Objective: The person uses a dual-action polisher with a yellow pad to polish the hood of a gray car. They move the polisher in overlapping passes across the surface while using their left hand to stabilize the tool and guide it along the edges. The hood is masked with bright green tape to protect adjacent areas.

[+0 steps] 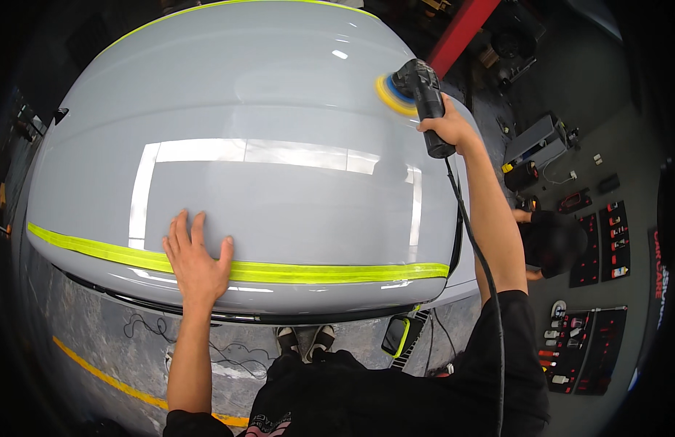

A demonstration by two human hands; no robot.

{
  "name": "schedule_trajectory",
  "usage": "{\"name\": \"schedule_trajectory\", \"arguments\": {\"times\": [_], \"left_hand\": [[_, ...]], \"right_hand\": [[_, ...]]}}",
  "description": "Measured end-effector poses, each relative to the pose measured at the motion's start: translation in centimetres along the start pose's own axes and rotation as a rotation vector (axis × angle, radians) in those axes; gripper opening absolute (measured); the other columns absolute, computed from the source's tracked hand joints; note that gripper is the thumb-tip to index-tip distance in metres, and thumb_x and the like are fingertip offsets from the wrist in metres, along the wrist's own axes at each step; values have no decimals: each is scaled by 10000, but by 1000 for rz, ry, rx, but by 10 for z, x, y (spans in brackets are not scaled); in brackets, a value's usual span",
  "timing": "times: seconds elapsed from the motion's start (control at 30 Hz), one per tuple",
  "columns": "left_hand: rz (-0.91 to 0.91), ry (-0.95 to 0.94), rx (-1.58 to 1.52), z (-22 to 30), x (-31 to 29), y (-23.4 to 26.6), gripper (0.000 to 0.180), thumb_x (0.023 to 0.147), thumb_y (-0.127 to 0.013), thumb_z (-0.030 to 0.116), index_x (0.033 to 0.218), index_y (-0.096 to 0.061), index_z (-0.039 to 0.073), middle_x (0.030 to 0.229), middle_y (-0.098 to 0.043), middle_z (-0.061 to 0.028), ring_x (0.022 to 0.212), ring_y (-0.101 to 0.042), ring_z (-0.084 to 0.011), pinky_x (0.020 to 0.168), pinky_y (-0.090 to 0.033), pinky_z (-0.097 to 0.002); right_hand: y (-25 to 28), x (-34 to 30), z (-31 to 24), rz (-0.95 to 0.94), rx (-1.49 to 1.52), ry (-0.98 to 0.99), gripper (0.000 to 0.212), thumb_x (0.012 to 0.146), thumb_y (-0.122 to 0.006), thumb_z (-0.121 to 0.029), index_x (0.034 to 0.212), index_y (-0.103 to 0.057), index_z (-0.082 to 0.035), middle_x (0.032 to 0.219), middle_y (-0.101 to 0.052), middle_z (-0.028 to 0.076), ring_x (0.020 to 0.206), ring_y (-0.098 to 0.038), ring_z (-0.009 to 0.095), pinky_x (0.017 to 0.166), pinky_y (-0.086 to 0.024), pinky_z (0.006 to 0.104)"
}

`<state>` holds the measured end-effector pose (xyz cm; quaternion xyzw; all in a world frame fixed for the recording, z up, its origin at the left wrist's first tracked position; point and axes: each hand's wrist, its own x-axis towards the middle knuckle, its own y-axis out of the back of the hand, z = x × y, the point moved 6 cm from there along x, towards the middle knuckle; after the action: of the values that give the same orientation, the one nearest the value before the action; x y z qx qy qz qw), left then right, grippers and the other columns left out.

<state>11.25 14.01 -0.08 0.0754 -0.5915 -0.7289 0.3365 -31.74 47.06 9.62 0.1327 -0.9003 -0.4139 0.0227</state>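
Note:
A broad, glossy grey car panel spreads out in front of me, with bright reflections on it. Yellow-green masking tape runs along its near edge, and more lines the far edge. My right hand grips the black body of a power polisher at the panel's right side. Its yellow foam pad, on a blue backing, rests against the paint and looks blurred, as if spinning. My left hand lies open, fingers spread, on the panel's near part and across the tape.
The polisher's black cord hangs along my right arm. Loose cables and a yellow line cross the floor. Another person in dark clothes is at the right, near wall racks. A red post stands behind the polisher.

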Motion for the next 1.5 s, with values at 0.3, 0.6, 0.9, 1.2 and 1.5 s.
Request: {"name": "schedule_trajectory", "arguments": {"times": [0.3,0.6,0.9,1.2,1.5], "left_hand": [[20,-6,-31,3,-1,5,634,887,-721,349,1419,-538,57,1540,-401,-211,1462,-338,-399,1207,-223,-609],[27,11,-58,-1,-2,1,652,876,-725,372,1418,-533,64,1543,-397,-211,1472,-325,-403,1216,-201,-619],[26,12,-88,-1,-2,0,662,873,-723,384,1416,-531,58,1543,-396,-228,1476,-319,-417,1215,-194,-630],[25,11,-83,-1,-2,1,666,877,-722,394,1415,-538,48,1544,-393,-232,1480,-314,-422,1214,-195,-633],[10,15,-91,1,-2,2,669,871,-726,402,1413,-546,51,1544,-397,-231,1482,-314,-417,1220,-191,-621]], "right_hand": [[-38,-2,-51,-49,-113,104,1232,612,-838,-235,1640,-190,-37,1278,-635,236,1091,-673,337,947,-521,380],[-78,-13,-109,-106,-170,179,1268,607,-831,-256,1657,-151,-52,1246,-644,236,1047,-684,329,927,-523,368],[-120,-15,-153,-187,-131,193,1293,580,-826,-267,1670,-149,-114,1279,-654,224,1126,-672,351,965,-516,378],[-141,-5,-185,-220,-121,253,1310,560,-825,-253,1673,-147,-124,1287,-659,220,1132,-671,354,965,-517,378],[-161,7,-207,-190,-277,277,1301,575,-808,-297,1673,-134,-120,1331,-658,218,1170,-666,362,991,-515,374]]}}
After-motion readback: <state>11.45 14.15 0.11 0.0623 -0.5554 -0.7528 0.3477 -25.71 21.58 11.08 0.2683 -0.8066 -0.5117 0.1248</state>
